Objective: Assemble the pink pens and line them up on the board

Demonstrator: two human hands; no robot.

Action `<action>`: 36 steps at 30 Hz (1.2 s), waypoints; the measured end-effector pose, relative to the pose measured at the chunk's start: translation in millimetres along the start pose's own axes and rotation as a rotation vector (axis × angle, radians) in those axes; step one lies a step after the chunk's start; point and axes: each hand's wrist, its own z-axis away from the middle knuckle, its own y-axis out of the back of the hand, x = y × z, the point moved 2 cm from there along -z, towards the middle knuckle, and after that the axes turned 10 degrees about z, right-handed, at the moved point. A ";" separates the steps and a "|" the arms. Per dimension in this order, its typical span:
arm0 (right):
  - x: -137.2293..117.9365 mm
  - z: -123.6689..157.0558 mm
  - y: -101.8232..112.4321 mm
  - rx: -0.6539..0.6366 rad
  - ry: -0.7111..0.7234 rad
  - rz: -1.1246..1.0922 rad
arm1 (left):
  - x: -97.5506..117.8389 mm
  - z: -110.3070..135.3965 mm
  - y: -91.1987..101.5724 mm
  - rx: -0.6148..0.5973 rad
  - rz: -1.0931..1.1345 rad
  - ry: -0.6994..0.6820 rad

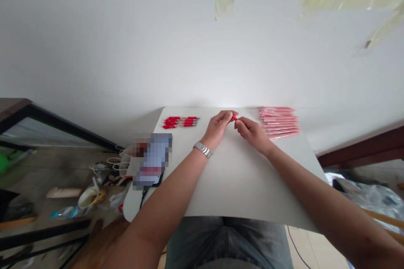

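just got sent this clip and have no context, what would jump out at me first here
Both hands meet over the middle of the white table: the left hand and right hand pinch a small red pen piece between their fingers. To the left lies a short row of red pens, and to the right a larger stack of pink-wrapped pens. A silver watch sits on the left wrist.

The desk (233, 176) looks smooth, white and matt. The red pens (180, 122) look like shiny plastic. The watch (202, 149) on the left wrist is shiny metal. The pink packets (279, 122) look like glossy plastic wrap.
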 end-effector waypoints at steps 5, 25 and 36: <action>2.7 0.0 4.9 0.139 0.115 0.381 | -4.9 -0.6 2.6 -0.014 0.034 0.041; 8.5 1.3 -0.1 0.182 0.104 0.320 | -5.2 -4.0 8.2 0.010 0.042 0.052; 9.6 0.0 2.7 0.241 0.096 0.354 | -8.7 -6.3 11.5 0.067 -0.015 0.033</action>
